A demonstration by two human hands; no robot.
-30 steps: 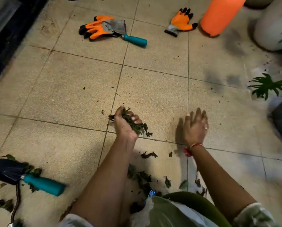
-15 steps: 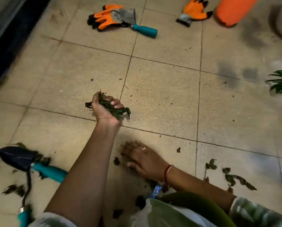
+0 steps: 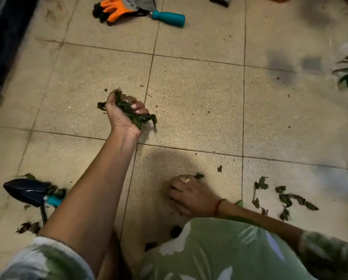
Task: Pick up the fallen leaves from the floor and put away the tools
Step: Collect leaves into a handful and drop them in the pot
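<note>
Beige tiled floor (image 3: 199,102) carries everything. Near its left edge lies a black metal trowel with teal handle (image 3: 25,190). Over the floor's middle the left hand (image 3: 122,116) still grips the bunch of dark green fallen leaves (image 3: 136,117), fingers curled round it. The right hand (image 3: 191,197), flat and spread one second ago, now has bent fingers on the floor beside a small leaf scrap (image 3: 199,175); whether they pinch it I cannot tell. Loose torn leaves (image 3: 286,199) lie toward the right edge.

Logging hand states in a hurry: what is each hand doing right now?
Left hand: closed on a bunch of leaves.
Right hand: knuckles up on the floor beside a leaf scrap; cannot tell whether it holds anything.
</note>
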